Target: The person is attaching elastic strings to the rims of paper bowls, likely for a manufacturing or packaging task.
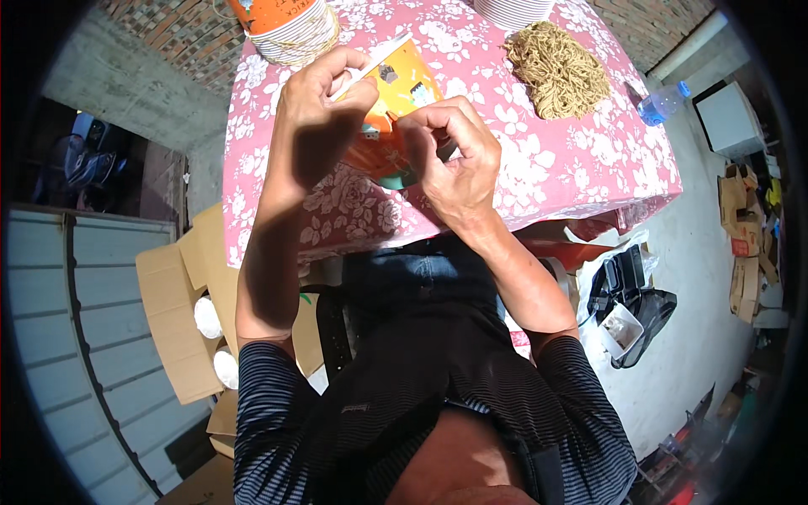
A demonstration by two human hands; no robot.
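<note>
Above the near edge of the table I hold a tilted paper bucket (404, 82) between my hands. It is orange and yellow with small printed figures, a white rim and a teal base. My left hand (324, 105) is closed on the rim side, its thumb and fingers pinched together. On the other side, the bent fingers of my right hand (454, 151) press against the printed wall. Whether a thin cord is between my fingertips, I cannot tell. A tangled heap of tan cords (557, 71) lies on the table to the right.
Orange paper buckets (290, 29) stand stacked at the far left, cords draped round them. Another white-rimmed stack (513, 10) stands at the back. A water bottle (663, 104) is at the table's right edge. An opened cardboard box (172, 316) with white round items stands left of me.
</note>
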